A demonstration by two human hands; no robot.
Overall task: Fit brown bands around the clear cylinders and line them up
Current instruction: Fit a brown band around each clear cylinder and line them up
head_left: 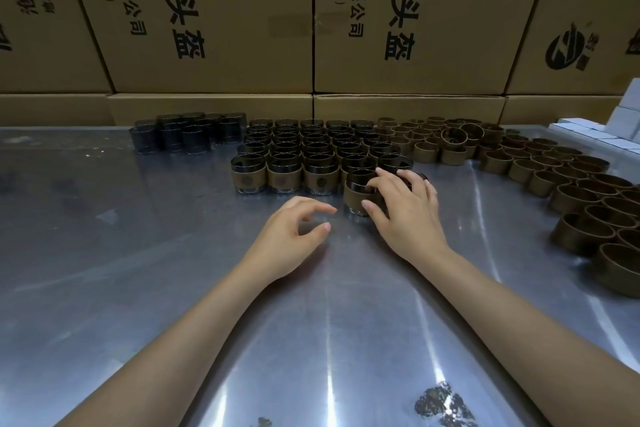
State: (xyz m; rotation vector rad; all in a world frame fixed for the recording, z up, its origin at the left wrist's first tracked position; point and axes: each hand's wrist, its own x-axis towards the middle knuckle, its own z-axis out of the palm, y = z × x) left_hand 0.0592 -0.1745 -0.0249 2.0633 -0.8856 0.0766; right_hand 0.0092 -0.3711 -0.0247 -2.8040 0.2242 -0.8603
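head view: right hand [403,206] grips a banded cylinder [358,194] at the end of the front row [284,177], left hand [294,232] hovers beside it, loosely curled, holding nothing.

Steel table [173,288]: banded cylinders [311,156], loose bands [554,177].

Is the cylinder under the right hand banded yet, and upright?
Banded and upright: a brown band wraps the cylinder, whose open rim faces up, base on the table, right hand gripping it.

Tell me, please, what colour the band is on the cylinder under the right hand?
Brown, a tan leather-like shade, on the banded cylinder held by the right hand; head view.
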